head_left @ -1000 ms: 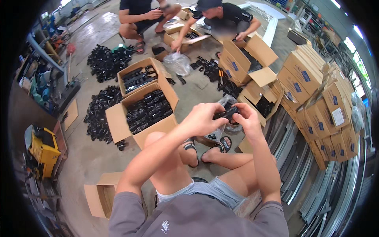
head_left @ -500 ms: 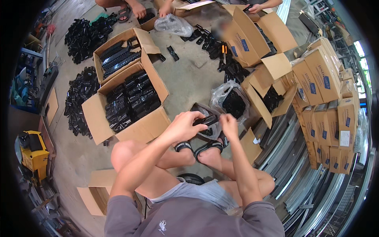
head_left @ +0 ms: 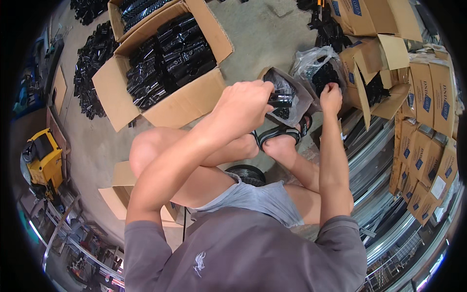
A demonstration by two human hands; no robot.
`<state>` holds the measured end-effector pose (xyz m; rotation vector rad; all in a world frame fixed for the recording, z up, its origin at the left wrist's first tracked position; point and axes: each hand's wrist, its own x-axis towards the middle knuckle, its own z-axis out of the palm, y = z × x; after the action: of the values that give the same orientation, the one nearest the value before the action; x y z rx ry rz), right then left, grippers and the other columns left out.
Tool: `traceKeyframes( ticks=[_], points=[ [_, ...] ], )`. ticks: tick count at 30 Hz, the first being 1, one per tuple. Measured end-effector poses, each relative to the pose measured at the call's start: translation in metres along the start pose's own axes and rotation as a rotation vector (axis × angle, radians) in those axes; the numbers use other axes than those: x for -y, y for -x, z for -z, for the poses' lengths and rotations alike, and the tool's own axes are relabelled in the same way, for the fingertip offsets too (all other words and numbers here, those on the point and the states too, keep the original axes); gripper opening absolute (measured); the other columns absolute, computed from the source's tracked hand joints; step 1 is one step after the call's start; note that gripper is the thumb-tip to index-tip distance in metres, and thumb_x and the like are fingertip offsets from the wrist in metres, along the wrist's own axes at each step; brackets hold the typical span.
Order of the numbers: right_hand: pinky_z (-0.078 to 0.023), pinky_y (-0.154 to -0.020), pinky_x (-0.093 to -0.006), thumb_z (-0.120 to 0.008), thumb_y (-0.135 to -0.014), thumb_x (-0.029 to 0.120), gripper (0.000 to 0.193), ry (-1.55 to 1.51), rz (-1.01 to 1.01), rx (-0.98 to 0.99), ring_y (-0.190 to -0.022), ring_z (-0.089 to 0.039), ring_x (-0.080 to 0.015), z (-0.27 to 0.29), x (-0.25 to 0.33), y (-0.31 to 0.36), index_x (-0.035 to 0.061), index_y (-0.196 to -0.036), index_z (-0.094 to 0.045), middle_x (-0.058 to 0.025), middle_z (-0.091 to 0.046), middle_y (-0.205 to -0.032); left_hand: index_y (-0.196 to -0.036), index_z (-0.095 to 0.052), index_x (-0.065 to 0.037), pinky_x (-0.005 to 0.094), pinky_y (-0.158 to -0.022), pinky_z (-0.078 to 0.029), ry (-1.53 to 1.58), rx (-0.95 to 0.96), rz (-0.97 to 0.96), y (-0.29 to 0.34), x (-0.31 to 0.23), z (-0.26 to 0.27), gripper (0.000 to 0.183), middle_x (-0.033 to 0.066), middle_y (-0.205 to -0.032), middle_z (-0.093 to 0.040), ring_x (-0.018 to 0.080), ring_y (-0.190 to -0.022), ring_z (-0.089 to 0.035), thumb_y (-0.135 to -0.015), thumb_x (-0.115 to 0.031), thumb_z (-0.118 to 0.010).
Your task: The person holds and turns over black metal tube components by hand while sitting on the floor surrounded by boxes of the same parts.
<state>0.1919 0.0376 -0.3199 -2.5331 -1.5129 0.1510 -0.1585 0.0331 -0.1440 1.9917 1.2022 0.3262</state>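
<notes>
My left hand point(head_left: 245, 104) is closed around a glossy black part point(head_left: 280, 100), whose end sticks out to the right of the fist. The part is held above an open bag point(head_left: 295, 87) with a clear liner, and what lies in that bag is partly hidden. My right hand point(head_left: 331, 99) is at the near edge of a clear plastic bag point(head_left: 302, 60) filled with small black pieces point(head_left: 325, 77). Its fingertips are pinched together there; whatever they hold is too small to make out.
At the left stands an open carton point(head_left: 181, 113) packed with glossy black parts, beside a loose heap point(head_left: 92, 73) of similar ones. Another open carton point(head_left: 362, 92) is to the right, near stacked boxes point(head_left: 428, 97) and long metal profiles point(head_left: 377, 165). A yellow machine point(head_left: 44, 158) stands far left.
My right hand has left the black part and gone right, to the bag of small black pieces. My left hand still grips the part, now turned differently. The whole view has shifted.
</notes>
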Motion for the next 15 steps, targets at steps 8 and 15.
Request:
traceKeyframes(
  ticks=[8,15],
  points=[
    [-0.053,-0.093,-0.0475,-0.065,-0.083,0.008,0.017,0.365,0.057,0.326,-0.106,-0.066,-0.0378,-0.027,-0.026,-0.010,0.0095,-0.099,-0.070,-0.0189,-0.068,-0.108,-0.106,-0.062,-0.003,0.0456,-0.074,-0.053,-0.071,0.027,-0.100,0.010,0.001,-0.021,0.033,0.0155,-0.092,-0.065,0.0365,-0.089,-0.065,-0.078,-0.015,-0.076],
    [-0.056,-0.087,-0.0468,-0.056,-0.093,0.011,0.017,0.412,0.089,0.422,-0.102,-0.067,-0.0376,-0.004,-0.015,-0.008,0.0035,-0.106,-0.065,-0.0206,-0.066,-0.108,-0.105,-0.060,-0.001,0.0451,-0.074,-0.053,-0.095,0.061,-0.121,0.013,-0.005,-0.019,0.034,0.0160,-0.093,-0.065,0.0366,-0.088,-0.065,-0.079,-0.015,-0.075]
  ],
)
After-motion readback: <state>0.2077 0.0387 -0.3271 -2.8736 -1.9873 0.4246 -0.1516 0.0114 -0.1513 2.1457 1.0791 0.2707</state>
